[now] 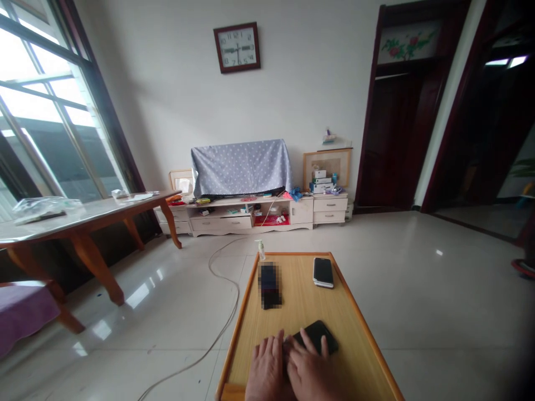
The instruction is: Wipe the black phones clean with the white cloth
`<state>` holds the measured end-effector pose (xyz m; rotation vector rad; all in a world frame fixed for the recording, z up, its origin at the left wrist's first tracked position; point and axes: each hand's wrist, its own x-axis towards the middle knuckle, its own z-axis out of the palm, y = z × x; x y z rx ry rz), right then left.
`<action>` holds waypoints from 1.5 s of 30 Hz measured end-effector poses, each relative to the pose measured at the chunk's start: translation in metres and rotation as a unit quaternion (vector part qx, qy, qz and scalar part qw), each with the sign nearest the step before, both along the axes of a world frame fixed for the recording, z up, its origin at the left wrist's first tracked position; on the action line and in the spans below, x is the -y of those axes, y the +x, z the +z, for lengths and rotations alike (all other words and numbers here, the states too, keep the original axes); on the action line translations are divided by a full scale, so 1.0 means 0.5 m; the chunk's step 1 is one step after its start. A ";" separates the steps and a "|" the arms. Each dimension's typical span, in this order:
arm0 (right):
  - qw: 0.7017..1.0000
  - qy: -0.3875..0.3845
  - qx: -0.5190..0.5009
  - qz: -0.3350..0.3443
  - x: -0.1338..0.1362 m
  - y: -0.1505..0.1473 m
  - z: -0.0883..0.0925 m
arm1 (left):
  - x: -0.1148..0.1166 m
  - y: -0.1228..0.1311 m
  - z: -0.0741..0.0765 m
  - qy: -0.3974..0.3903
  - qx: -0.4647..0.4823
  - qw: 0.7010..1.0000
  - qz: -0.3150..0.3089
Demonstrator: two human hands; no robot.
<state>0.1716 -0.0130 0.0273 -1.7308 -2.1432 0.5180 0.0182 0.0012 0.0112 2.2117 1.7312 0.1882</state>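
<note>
A black smartphone (328,333) lies at a slant on the near part of the small wooden table (298,312). My right hand (309,370) rests over its near side, fingers spread across the phone. Just left of it, my left hand (266,365) lies with its fingers stretched forward, its fingertips close to the phone's left end. What is under my palms is hidden. Farther up the tabletop, a dark-screened phone (323,271) sits on the right, apparently on top of a pale one. A dark object (270,284) on the left is blurred by pixels.
A pump bottle (261,250) stands at the table's far left corner. A cable (228,320) runs along the tiled floor. By the window stands a larger table (96,210). A low white cabinet (301,213) with a cloth-covered object (242,167) stands against the wall.
</note>
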 end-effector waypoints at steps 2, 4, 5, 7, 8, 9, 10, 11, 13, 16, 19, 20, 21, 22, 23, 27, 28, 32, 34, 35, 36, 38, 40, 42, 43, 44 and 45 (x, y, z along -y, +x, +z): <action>0.997 0.027 0.039 -0.059 -0.019 0.041 -0.001 | 0.004 0.006 0.008 0.023 0.012 1.000 0.010; 0.989 0.037 0.074 -0.126 -0.036 0.074 -0.002 | 0.007 0.011 0.014 0.035 0.019 0.999 0.017; 0.985 0.038 0.083 -0.145 -0.040 0.079 -0.003 | 0.008 0.012 0.015 0.038 0.021 0.999 0.017; 0.987 0.027 0.079 -0.136 -0.035 0.062 -0.004 | 0.005 0.009 0.010 0.044 0.024 0.999 0.016; 0.992 0.014 0.066 -0.107 -0.027 0.043 -0.003 | 0.002 0.006 0.005 0.041 0.023 0.999 0.014; 0.996 -0.005 0.049 -0.071 -0.017 0.022 -0.003 | -0.001 0.003 -0.001 0.035 0.021 0.999 0.012; 0.999 -0.025 0.031 -0.035 -0.007 0.003 -0.002 | -0.003 -0.001 -0.006 0.025 0.018 0.999 0.009; 0.999 -0.043 0.017 -0.007 0.001 -0.012 -0.002 | -0.005 -0.004 -0.010 0.017 0.016 1.000 0.006; 0.998 -0.053 0.011 0.011 0.009 -0.014 -0.002 | -0.006 -0.006 -0.010 0.013 0.014 1.000 0.003; 0.997 -0.004 0.047 -0.059 -0.005 0.043 -0.009 | 0.001 0.002 0.008 0.034 0.018 0.999 0.009; 0.985 0.031 0.087 -0.144 -0.025 0.101 -0.018 | 0.009 0.012 0.026 0.036 0.016 0.999 0.014; 0.983 0.033 0.093 -0.154 -0.027 0.105 -0.020 | 0.010 0.013 0.027 0.036 0.015 0.999 0.014; 0.984 0.031 0.094 -0.151 -0.025 0.099 -0.021 | 0.010 0.012 0.026 0.040 0.016 0.999 0.014; 0.987 0.025 0.089 -0.132 -0.021 0.084 -0.021 | 0.008 0.011 0.021 0.044 0.019 0.999 0.014; 0.992 0.013 0.078 -0.102 -0.013 0.064 -0.022 | 0.006 0.008 0.015 0.046 0.021 0.999 0.013; 0.999 -0.030 0.028 -0.001 0.013 0.000 -0.023 | -0.001 -0.001 -0.008 0.039 0.031 0.999 0.017; 0.999 -0.026 0.024 0.000 0.014 0.003 -0.023 | -0.002 -0.001 -0.009 0.041 0.035 0.998 0.018; 0.993 0.036 0.058 -0.093 -0.005 0.078 -0.021 | 0.001 0.006 0.010 0.061 0.057 0.996 0.020; 0.986 0.054 0.077 -0.141 -0.014 0.108 -0.024 | 0.003 0.009 0.025 0.059 0.060 0.996 0.018; 0.985 0.054 0.080 -0.145 -0.015 0.110 -0.028 | 0.004 0.010 0.030 0.056 0.058 0.997 0.018; 0.987 0.051 0.077 -0.132 -0.013 0.104 -0.032 | 0.004 0.011 0.035 0.053 0.054 0.997 0.018; 0.994 0.032 0.061 -0.083 -0.004 0.073 -0.044 | 0.003 0.012 0.041 0.045 0.041 0.998 0.021; 0.998 0.010 0.043 -0.040 0.008 0.037 -0.053 | 0.002 0.012 0.043 0.039 0.028 0.999 0.025; 0.999 0.009 0.029 -0.020 0.017 0.022 -0.055 | 0.002 0.012 0.042 0.038 0.025 0.999 0.025; 0.999 0.017 0.024 -0.018 0.019 0.026 -0.054 | 0.003 0.012 0.042 0.039 0.028 0.999 0.025; 0.999 0.028 0.020 -0.018 0.020 0.036 -0.052 | 0.003 0.011 0.041 0.041 0.032 0.998 0.024; 0.999 0.040 0.018 -0.026 0.021 0.051 -0.049 | 0.004 0.011 0.040 0.043 0.037 0.998 0.023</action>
